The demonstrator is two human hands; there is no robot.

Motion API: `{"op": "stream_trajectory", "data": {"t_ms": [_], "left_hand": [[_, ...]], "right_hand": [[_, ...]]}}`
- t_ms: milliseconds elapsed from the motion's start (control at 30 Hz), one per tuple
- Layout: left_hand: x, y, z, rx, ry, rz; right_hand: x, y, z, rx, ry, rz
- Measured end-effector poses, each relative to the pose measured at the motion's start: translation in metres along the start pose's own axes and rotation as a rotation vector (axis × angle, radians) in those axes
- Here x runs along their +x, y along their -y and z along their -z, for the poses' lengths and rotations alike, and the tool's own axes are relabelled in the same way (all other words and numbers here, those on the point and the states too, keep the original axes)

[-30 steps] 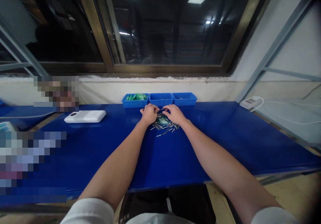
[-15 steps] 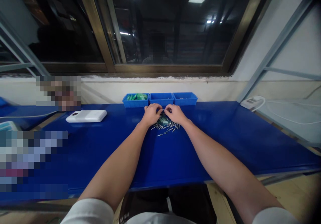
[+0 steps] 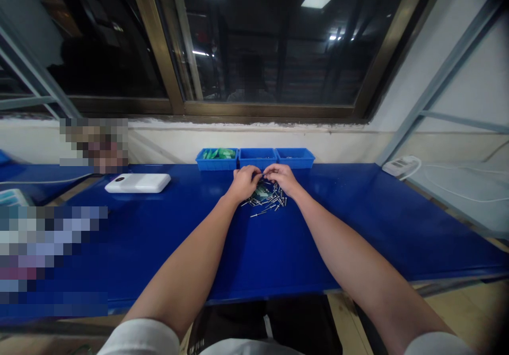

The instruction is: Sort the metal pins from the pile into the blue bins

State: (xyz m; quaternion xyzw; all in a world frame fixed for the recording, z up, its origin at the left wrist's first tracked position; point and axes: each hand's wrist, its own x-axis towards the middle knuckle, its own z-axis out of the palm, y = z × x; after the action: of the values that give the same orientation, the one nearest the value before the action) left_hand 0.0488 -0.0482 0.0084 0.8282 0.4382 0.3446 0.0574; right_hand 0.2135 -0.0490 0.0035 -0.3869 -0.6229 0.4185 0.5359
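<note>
Blue covers the broad tabletop [image 3: 131, 238] before us, and behind it we see a dark window [image 3: 278, 36] in a brown frame. Against the wall, at the table's back edge, three blue trays [image 3: 257, 162] stand side by side, the leftmost with green pieces [image 3: 218, 154] in it. Off to our left lies a flat white device [image 3: 138, 183]. Our left hand [image 3: 244, 182] and right hand [image 3: 283, 179] come together just before the trays, thumbs and fingertips nearly meeting; we cannot tell whether anything is pinched there. Beneath and between them spreads a heap of thin metal pins [image 3: 270, 201] with something greenish in its middle. One loose pin [image 3: 258, 215] lies at its near edge.
</note>
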Motion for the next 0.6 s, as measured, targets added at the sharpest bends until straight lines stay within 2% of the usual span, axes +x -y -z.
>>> {"op": "stream_trajectory", "data": {"t_ms": [167, 367, 500, 600], "left_hand": [[0.000, 0.000, 0.004, 0.068, -0.090, 0.123], [-0.002, 0.008, 0.015, 0.193, -0.128, 0.296], [-0.003, 0.011, 0.017, 0.240, -0.137, 0.343], [-0.003, 0.012, 0.016, 0.247, -0.155, 0.332]], "right_hand": [[0.001, 0.001, 0.003, -0.093, -0.074, 0.050], [0.005, 0.005, 0.012, -0.667, -0.257, 0.176], [0.019, 0.010, 0.012, -0.896, -0.215, 0.222], [0.031, 0.015, 0.012, -0.979, -0.144, 0.164]]}}
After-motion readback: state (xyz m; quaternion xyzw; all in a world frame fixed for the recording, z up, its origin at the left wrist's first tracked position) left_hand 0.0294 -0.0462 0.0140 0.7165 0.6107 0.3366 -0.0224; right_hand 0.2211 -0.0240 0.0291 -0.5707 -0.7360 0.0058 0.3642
